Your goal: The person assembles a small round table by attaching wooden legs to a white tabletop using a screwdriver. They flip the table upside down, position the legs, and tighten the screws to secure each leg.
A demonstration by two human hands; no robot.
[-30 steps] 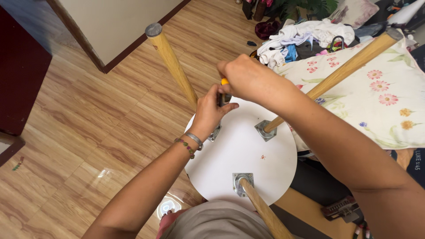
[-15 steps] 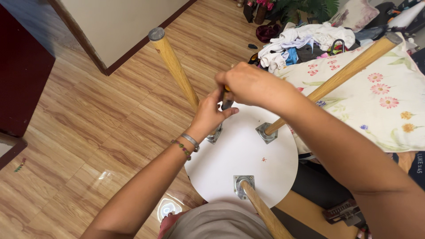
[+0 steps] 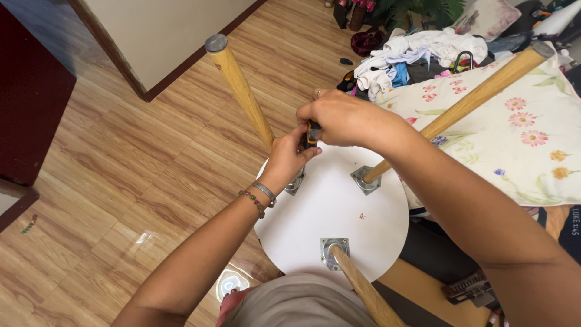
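Both your hands close on the screwdriver (image 3: pixel 312 133) at the stool's far edge: right hand (image 3: pixel 339 118) gripping its handle, left hand (image 3: pixel 289 156) pinching below. A wooden leg (image 3: pixel 242 91) crowds beside; floral cloth (image 3: pixel 514 133) lies right.

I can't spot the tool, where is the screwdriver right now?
The screwdriver sits centre-frame, gripped between the right hand and left hand, above the white round seat, beside the left wooden leg.

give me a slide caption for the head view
Both hands, left hand and right hand, grip a screwdriver at a leg bracket of an upturned round white stool.
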